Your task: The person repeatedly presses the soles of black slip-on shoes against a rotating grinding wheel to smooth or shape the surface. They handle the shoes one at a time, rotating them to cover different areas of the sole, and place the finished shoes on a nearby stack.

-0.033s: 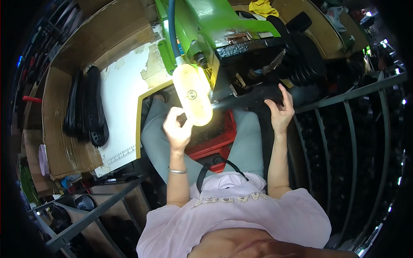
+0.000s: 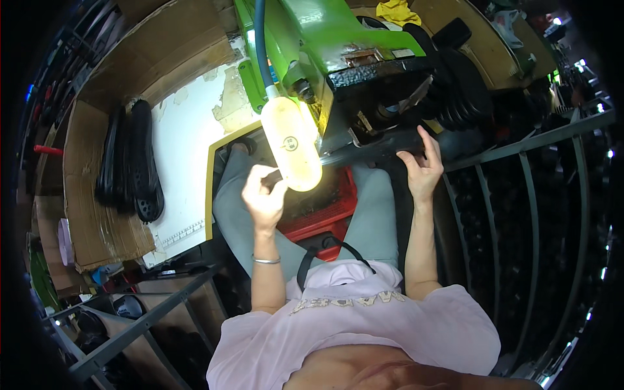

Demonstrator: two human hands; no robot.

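A long black shoe sole (image 2: 374, 151) stretches between my hands under the front of a green machine (image 2: 338, 36). Closed in a pinch, my left hand (image 2: 263, 200) grips its left end, partly covered by a glowing oval work lamp (image 2: 290, 143). At the other end my right hand (image 2: 424, 170) holds the sole between thumb and fingers. The lamp hides part of the sole's left stretch. Above the sole sit the machine's dark metal working parts (image 2: 377, 120).
Several black soles (image 2: 133, 159) stand stacked on a white tabletop (image 2: 185, 143) beside cardboard (image 2: 97, 195) at left. More dark soles (image 2: 463, 91) hang at the machine's right. Metal rails (image 2: 533, 142) flank me. A red plastic crate (image 2: 325, 218) shows between my legs.
My left hand has shifted slightly to the left. My right hand keeps nearly the same place, and both still hold the sole.
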